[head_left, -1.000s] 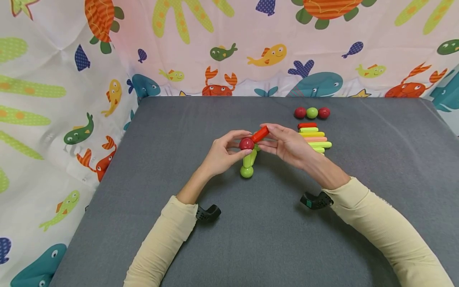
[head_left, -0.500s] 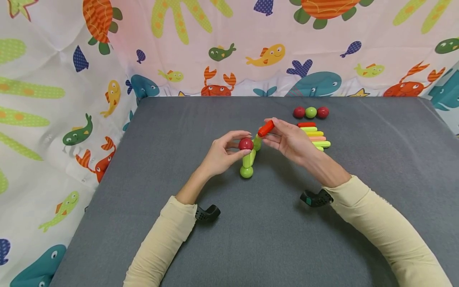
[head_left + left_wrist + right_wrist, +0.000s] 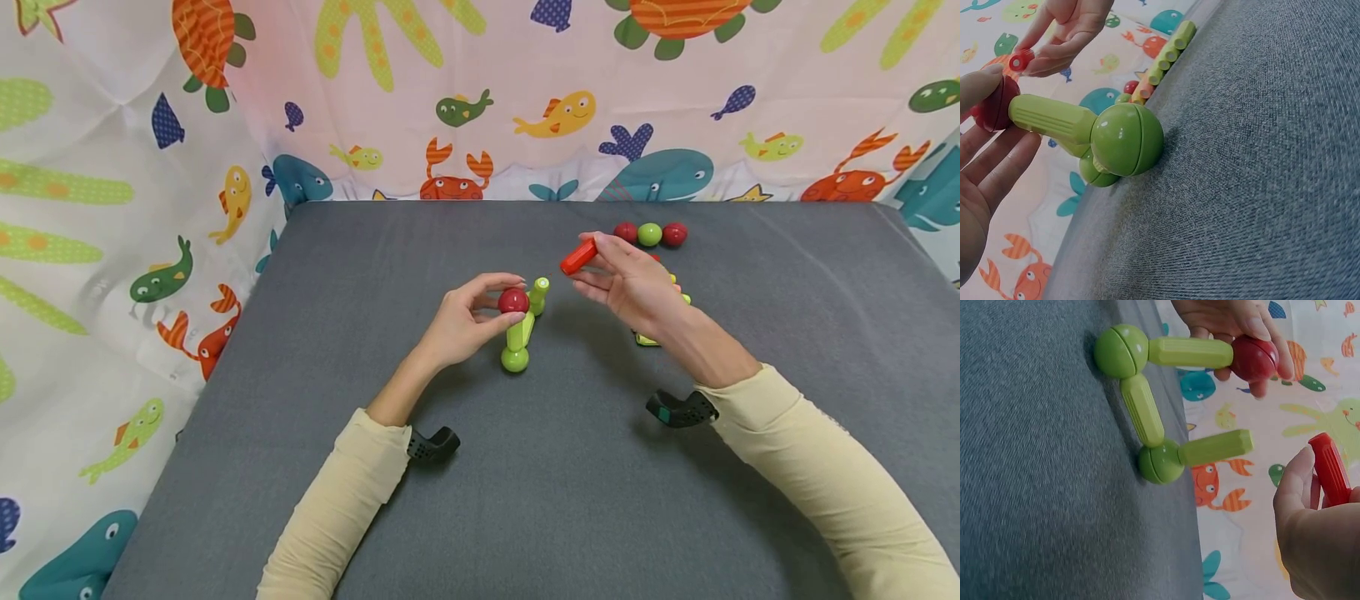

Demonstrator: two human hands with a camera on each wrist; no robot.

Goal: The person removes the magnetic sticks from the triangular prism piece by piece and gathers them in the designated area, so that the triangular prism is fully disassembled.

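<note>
My left hand pinches a glossy red ball between thumb and fingers. The ball sits on top of an upright green stick that rises from a green ball on the table. A second green stick links this to another green ball. From that one stands a third green stick, its upper end bare. To the right and above, my right hand holds a short red stick with thumb and fingertips, apart from the green structure.
Two red balls and a green ball lie in a row at the back right. Several coloured sticks lie in front of them, mostly hidden by my right hand in the head view. A printed cloth hangs behind the grey table.
My right hand has drawn the red stick away from beside the red ball, up and to the right. My left hand has stayed on the red ball, and the green structure has not moved.
</note>
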